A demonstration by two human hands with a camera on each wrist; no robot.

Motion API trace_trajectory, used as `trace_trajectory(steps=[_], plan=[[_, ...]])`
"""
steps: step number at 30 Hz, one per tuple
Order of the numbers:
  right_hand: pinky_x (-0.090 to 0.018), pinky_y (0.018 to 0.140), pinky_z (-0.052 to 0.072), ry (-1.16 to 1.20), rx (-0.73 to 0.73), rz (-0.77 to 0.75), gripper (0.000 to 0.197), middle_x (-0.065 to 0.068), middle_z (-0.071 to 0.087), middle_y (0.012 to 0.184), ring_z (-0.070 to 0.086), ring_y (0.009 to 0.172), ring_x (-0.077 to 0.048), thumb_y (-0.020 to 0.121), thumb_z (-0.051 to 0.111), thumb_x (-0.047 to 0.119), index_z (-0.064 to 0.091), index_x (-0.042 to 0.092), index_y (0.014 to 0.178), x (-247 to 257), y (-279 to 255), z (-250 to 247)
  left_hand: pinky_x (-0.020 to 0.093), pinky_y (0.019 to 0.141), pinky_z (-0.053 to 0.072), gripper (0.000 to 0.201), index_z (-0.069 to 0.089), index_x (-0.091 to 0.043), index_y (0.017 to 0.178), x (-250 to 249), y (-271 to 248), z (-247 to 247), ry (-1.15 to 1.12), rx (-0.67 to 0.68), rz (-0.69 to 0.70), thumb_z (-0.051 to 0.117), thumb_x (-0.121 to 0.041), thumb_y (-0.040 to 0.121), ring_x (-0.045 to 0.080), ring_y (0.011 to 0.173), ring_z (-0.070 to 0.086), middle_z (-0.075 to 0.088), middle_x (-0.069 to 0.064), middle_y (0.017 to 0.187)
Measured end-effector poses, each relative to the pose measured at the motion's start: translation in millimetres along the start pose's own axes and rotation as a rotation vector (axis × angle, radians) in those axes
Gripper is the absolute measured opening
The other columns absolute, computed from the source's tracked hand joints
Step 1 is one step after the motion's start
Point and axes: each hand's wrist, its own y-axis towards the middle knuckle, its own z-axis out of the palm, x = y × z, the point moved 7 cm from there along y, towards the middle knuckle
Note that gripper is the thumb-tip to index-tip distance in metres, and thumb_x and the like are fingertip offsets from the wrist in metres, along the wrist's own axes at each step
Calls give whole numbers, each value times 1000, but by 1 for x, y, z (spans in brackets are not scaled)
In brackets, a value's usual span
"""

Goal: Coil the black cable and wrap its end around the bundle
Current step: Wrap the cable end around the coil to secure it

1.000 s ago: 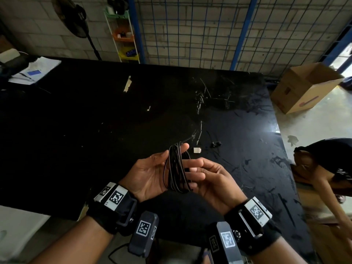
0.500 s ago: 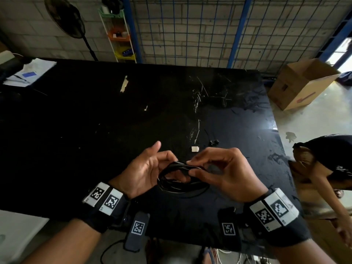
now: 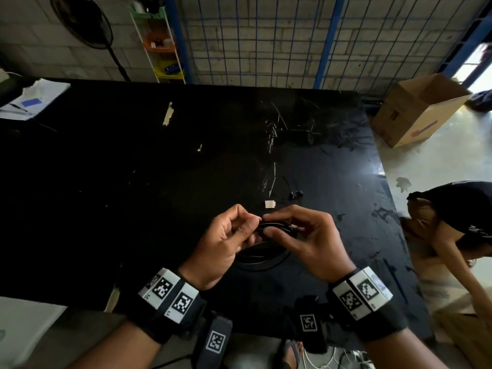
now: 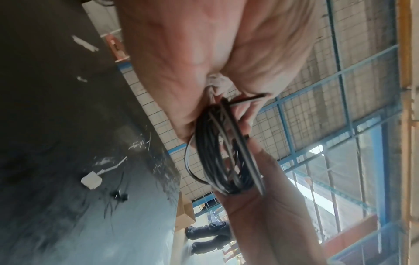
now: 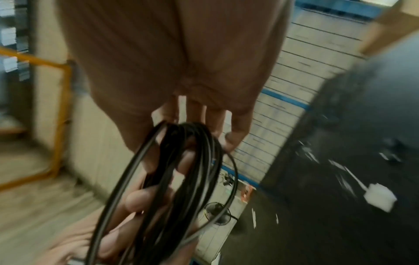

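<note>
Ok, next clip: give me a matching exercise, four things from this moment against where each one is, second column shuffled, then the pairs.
Things:
1. black cable
2. small white block
3. cardboard box
4. papers

Places:
A. on the floor, right of the table
B. far left corner of the table
C. held between both hands
D. on the table just beyond the fingertips

Pairs: 1-C, 2-D, 3-A, 4-B

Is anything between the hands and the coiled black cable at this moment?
Nothing visible. The left hand and right hand both pinch the coiled black cable directly, above the black table. The small white block lies beyond the fingers, apart from it.
</note>
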Motion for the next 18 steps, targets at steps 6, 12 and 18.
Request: trace_trajectory(steps=[6,12,18], plan=[[-26,76,62,220,-147,50,21,-10,83,90,79,81,-19,79,84,3,80,0,99,-19,-12,3,28,65,36,29,57,4,104,15,-5,2,-127,-70,-67,61,-25,100,8,57,52,52,3,66],[-17,72,56,160,-140,49,17,-6,82,85,76,76,-8,77,86,3,81,1,94,-26,-16,-3,23,60,42,42,58,9,114,26,-3,2,-92,10,-172,59,-29,96,11,56,51,61,5,71],[-19,76,58,31,-142,45,18,0,82,87,78,82,-11,77,88,10,82,8,93,-36,-20,-2,18,63,48,18,62,-1,103,38,5,-6,53,52,-213,58,-19,104,11,62,55,64,7,76]])
